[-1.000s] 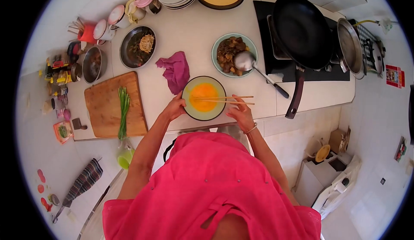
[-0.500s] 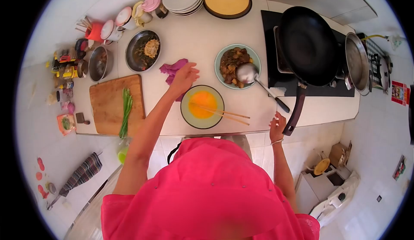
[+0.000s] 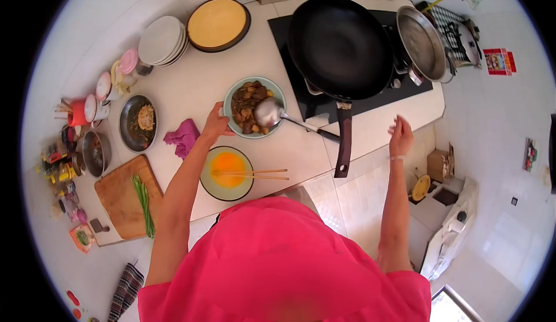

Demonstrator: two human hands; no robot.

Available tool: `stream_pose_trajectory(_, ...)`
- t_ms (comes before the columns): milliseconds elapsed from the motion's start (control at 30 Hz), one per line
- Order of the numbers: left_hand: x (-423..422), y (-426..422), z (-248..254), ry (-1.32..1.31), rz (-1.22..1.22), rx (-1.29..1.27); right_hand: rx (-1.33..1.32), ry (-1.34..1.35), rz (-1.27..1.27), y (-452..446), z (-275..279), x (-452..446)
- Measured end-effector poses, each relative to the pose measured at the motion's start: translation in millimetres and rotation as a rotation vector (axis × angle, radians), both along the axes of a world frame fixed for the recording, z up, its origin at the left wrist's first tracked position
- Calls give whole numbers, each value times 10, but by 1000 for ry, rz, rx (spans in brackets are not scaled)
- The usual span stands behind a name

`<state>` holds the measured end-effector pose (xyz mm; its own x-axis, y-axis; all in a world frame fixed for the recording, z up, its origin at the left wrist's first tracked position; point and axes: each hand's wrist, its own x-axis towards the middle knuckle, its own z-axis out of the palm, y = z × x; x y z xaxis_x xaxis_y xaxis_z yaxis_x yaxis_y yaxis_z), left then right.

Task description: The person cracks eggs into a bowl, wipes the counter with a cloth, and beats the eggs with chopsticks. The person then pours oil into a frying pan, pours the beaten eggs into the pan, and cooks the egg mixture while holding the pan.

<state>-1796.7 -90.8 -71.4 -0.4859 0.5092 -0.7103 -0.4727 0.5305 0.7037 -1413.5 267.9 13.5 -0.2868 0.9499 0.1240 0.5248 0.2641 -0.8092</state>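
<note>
My left hand (image 3: 216,126) is at the left side of a pale green bowl (image 3: 279,90), its fingers and thumb closed on the rim. Dark braised food (image 3: 246,103) with chunks fills this bowl. A metal ladle (image 3: 269,112) rests in it, its black handle pointing right toward the wok handle. Below sits a second bowl (image 3: 211,187) of beaten egg (image 3: 227,165), with chopsticks (image 3: 260,174) laid across its right side. My right hand (image 3: 401,136) hangs in the air beyond the counter's front edge, fingers loosely bent and holding nothing.
A black wok (image 3: 341,47) stands on the stove (image 3: 278,29), its handle jutting over the counter edge. Beside it is a steel pot (image 3: 421,43). Leftward lie a purple cloth (image 3: 184,138), a pan of food (image 3: 131,138) and a cutting board (image 3: 119,197) with green stalks (image 3: 142,203).
My left hand has gone from above the purple cloth to the green bowl's rim. My right hand has moved away from the wok handle. The view has shifted and turned rightward.
</note>
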Motion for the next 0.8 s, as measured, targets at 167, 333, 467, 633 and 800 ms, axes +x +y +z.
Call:
stream_pose_trajectory(167, -52, 46, 9, 89, 5, -76, -115, -488, 163, 733, -574, -160)
stream_pose_trajectory(333, -183, -50, 36, 79, 9, -90, 83, -856, 226, 1089, -834, -552)
stream_pose_trajectory(467, -206, -105, 15, 101, 33, -86, 186, -998, 368, 1481, -1124, -618)
stream_pose_trajectory(633, -203, -100, 60, 119, 42, -136, 135, -961, 378, 1475, -979, -752)
stream_pose_trajectory(800, -202, -94, 43, 130, 40, -128, 30, -982, 417, 1496, -901, -800)
